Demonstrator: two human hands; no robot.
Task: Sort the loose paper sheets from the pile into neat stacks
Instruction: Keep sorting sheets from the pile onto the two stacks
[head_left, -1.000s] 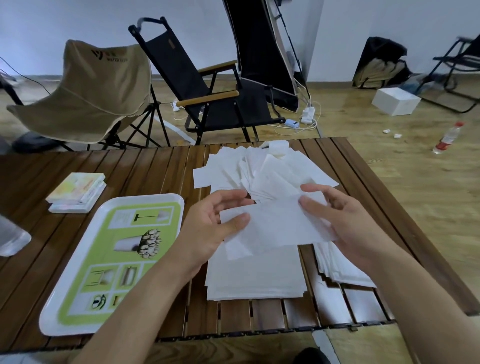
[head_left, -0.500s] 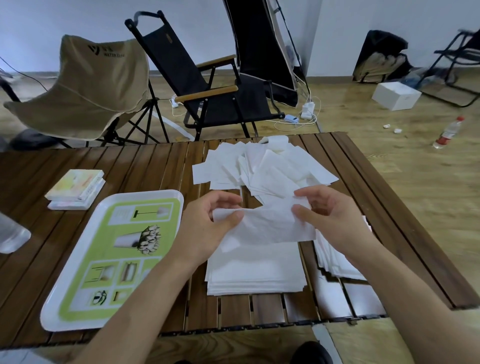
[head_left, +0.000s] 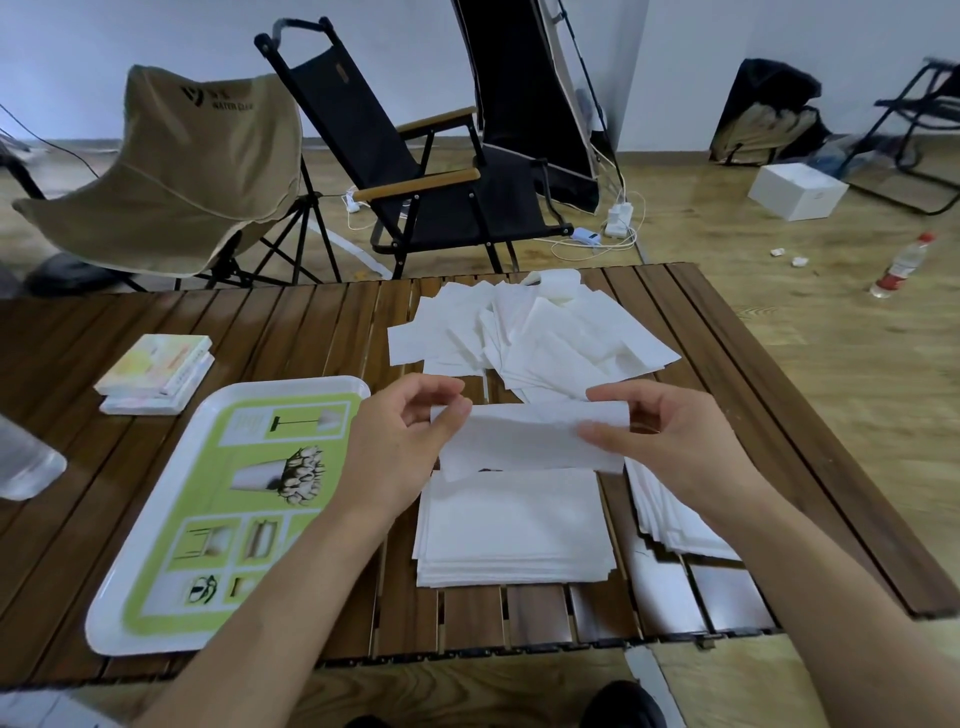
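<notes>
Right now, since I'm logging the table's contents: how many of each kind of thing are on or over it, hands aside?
Neat paper stacks: 2
Loose paper pile: 1
Paper sheet, pinched by left hand and right hand: 1
Green-and-white tray: 1
Stack of pastel booklets: 1
Clear container at left edge: 1
Total: 7

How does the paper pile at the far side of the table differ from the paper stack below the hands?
The pile is loose, its sheets lying at many angles; the stack has its edges nearly aligned. The pile spreads wide; the stack keeps one compact rectangle. The pile lies toward the far edge; the stack lies near the person. Both are white paper on the wooden table.
</notes>
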